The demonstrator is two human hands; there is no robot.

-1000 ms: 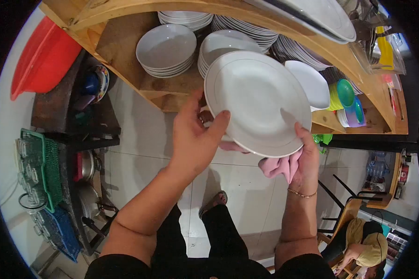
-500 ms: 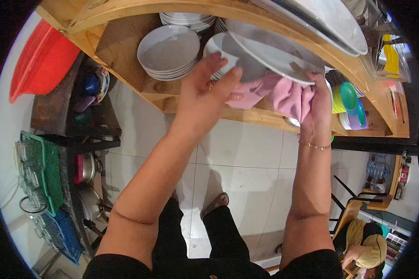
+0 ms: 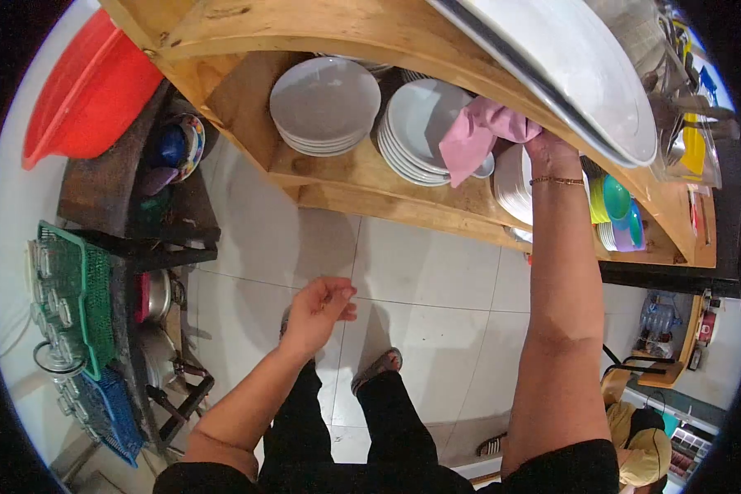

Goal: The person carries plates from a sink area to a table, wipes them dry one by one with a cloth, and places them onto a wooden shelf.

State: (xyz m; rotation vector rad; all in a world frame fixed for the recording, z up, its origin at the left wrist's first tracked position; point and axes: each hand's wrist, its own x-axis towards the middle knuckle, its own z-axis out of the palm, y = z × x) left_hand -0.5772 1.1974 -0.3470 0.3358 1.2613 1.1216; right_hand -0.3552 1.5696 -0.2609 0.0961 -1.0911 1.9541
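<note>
My right hand reaches into the wooden shelf, its fingertips partly hidden by the shelf's upper edge. It grips a pink cloth, which hangs over the right side of a stack of white plates. Whether a plate is also in that hand is hidden. Lower down, over the tiled floor, my left hand holds nothing; its fingers are loosely curled and apart. Another white plate stack stands to the left, and further white dishes sit beside my right wrist.
Large white platters lie on the upper shelf. Green and purple cups stand at right. A red basin, a dark rack and a green basket of glasses are at left. A person is at lower right.
My left hand has come away from the shelf and dropped low. My right hand has gone deeper into the shelf with the pink cloth. The large white plate it held is out of sight.
</note>
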